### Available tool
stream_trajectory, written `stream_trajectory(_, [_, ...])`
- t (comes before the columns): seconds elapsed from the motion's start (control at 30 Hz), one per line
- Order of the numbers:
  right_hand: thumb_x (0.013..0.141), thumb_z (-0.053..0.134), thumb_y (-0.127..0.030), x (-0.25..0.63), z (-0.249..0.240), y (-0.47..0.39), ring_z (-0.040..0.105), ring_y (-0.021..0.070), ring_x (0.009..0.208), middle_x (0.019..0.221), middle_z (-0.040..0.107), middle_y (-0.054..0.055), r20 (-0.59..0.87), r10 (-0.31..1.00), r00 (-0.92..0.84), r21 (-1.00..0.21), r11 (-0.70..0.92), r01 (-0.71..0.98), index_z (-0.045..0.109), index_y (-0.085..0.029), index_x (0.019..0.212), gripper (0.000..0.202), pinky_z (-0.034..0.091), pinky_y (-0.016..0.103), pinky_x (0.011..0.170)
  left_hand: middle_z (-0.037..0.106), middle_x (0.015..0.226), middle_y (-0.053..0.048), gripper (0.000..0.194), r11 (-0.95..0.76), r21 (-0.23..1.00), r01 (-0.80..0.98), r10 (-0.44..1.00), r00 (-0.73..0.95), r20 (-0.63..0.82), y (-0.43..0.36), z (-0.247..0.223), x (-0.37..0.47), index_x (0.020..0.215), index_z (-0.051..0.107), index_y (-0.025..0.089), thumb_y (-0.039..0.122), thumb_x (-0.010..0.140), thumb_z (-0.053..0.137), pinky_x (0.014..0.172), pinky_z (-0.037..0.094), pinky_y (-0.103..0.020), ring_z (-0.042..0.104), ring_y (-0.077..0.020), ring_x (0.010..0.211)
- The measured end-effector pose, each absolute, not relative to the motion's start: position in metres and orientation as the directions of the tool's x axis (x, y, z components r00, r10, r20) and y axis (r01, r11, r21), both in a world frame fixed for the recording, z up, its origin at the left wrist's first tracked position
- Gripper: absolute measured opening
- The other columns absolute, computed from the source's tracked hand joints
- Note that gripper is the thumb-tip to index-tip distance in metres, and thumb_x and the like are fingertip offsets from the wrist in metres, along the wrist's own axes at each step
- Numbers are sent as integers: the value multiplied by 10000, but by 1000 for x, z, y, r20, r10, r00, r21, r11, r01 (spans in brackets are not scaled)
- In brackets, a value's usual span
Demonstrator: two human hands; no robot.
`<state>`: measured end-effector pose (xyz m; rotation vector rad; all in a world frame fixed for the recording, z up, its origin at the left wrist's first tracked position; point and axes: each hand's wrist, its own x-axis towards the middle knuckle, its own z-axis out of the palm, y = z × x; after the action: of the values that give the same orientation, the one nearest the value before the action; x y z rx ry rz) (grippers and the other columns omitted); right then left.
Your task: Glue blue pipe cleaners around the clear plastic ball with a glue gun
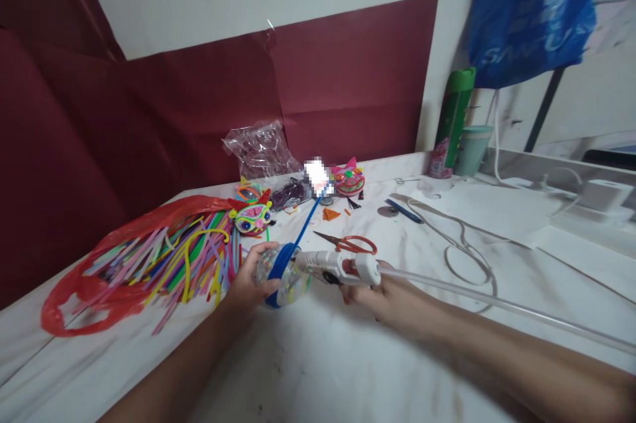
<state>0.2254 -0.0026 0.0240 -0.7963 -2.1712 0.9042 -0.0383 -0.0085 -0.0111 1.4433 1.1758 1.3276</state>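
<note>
My left hand (250, 282) is wrapped round a clear plastic container (297, 289), probably a bottle piece, held just above the table. A blue pipe cleaner (309, 217) circles the container as a band, and its free end sticks up and away to the right. My right hand (378, 297) grips a white glue gun (325, 265), whose nozzle is at the blue band; whether the tip touches it I cannot tell. From the back of the gun a long clear glue stick (501, 302) runs toward the right edge.
Many coloured pipe cleaners (169, 257) spill from a red plastic bag (67, 307) on the left. Decorated mask-like faces (252, 219) sit behind. Orange-handled scissors (355, 244), a blue utility knife (405, 211) and a looped cable (470, 254) lie right. A green spray can (454, 121) stands behind.
</note>
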Motion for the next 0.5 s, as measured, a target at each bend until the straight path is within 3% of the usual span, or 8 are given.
stream_trajectory(0.13, [741, 410, -253, 227, 27, 1, 478, 148, 607, 636, 491, -16, 276, 767, -580, -769, 538, 346, 509, -207, 656, 138, 378, 253, 546, 605, 1111, -69, 677, -218, 971, 102, 975, -18, 221, -9, -11, -38, 1177, 496, 221, 337, 578, 788, 774, 472, -303, 594, -254, 967])
stream_trajectory(0.5, [760, 398, -232, 228, 23, 2, 499, 135, 609, 668, 501, -16, 229, 748, -623, -784, 521, 338, 520, -198, 701, 140, 383, 229, 536, 621, 1100, -75, 703, -225, 969, 106, 974, -10, 227, -8, -13, -39, 1185, 502, 226, 362, 566, 806, 780, 474, -313, 598, -273, 979])
